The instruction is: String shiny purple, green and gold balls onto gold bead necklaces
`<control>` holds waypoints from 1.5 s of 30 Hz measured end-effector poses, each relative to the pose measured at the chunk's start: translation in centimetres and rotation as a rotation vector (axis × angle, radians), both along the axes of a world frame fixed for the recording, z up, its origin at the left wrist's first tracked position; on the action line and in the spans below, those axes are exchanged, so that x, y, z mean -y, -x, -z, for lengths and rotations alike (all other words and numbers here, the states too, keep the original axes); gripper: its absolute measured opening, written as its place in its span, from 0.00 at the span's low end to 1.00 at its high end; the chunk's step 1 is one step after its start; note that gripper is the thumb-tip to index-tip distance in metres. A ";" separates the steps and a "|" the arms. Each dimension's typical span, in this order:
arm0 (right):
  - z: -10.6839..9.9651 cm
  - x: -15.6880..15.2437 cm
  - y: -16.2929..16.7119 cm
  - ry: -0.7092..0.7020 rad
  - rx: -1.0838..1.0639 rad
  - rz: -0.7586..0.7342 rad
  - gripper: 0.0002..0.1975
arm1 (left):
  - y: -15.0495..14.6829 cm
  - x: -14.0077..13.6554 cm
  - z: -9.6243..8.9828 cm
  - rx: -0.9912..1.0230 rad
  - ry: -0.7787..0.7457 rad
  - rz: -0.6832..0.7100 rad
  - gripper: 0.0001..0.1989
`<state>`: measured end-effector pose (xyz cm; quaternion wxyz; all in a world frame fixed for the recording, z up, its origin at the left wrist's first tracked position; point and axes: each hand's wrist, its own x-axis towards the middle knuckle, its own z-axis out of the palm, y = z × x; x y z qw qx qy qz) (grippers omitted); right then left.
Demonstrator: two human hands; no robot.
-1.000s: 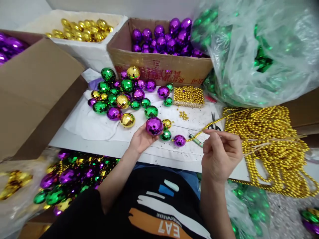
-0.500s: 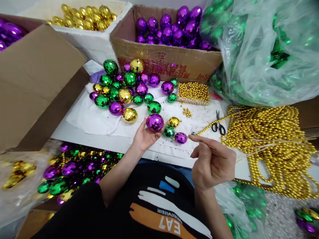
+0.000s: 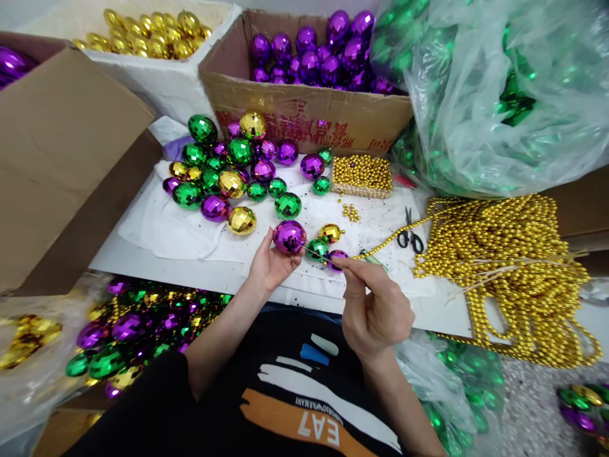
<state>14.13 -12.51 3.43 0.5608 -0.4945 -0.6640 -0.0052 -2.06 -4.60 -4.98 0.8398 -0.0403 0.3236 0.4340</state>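
My left hand (image 3: 271, 270) cradles a large faceted purple ball (image 3: 288, 236) on its fingers, just over the front of the white cloth (image 3: 162, 231). A thin needle (image 3: 328, 258) is pinched in my right hand (image 3: 378, 308). Its tip meets the right side of that ball; whether it has gone in I cannot tell. Close behind the needle sit a green ball (image 3: 318, 245), a gold ball (image 3: 329, 233) and a smaller purple ball (image 3: 339, 255), the last partly covered by my right fingers. Any thread on the needle is too fine to make out.
Several loose balls (image 3: 232, 184) crowd the cloth at left. A tray (image 3: 356, 192) of gold beads stands behind, scissors (image 3: 417, 242) and piled gold bead strands (image 3: 514, 247) to the right. Boxes (image 3: 304, 114) and a green-filled plastic bag (image 3: 480, 95) line the back.
My right hand has moved left, bringing the needle to the purple ball. That ball has turned a little in my left hand. The whole view has shifted slightly.
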 end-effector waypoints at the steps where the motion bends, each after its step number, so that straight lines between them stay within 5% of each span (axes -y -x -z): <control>1: 0.0 0.0 0.0 -0.006 0.024 0.004 0.14 | 0.0 0.0 0.0 -0.006 0.000 -0.002 0.32; 24: 0.3 -0.1 0.3 -0.010 0.084 -0.052 0.14 | -0.2 0.4 0.0 -0.045 0.008 0.000 0.31; 45: 4.6 -2.8 2.0 -0.063 0.269 -0.064 0.15 | -1.1 0.8 -1.2 -0.065 0.054 -0.032 0.30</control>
